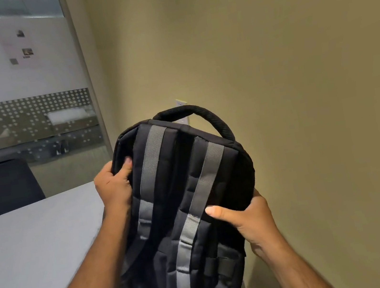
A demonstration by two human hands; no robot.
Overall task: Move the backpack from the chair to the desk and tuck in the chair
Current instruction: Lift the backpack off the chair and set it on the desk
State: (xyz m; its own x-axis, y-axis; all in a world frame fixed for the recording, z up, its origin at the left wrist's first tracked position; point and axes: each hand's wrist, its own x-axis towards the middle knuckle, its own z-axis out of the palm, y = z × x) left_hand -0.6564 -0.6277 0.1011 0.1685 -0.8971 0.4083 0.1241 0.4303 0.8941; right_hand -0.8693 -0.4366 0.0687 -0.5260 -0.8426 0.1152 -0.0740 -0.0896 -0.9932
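A black backpack (185,210) with grey shoulder straps is held upright in the air, its strap side facing me and its top handle up. My left hand (112,184) grips its upper left edge, thumb on the back panel. My right hand (246,217) grips its right side lower down, thumb pressed on the padding. The bag hangs over the right end of the pale grey desk (39,257), close to the wall. Its bottom is cut off by the frame's lower edge. A dark chair back (0,188) shows beyond the desk's far left side.
A tan wall (298,75) stands right behind the backpack, with a white outlet plate (180,102) just above the handle. A glass partition (23,116) with a dotted frosted band rises behind the desk on the left.
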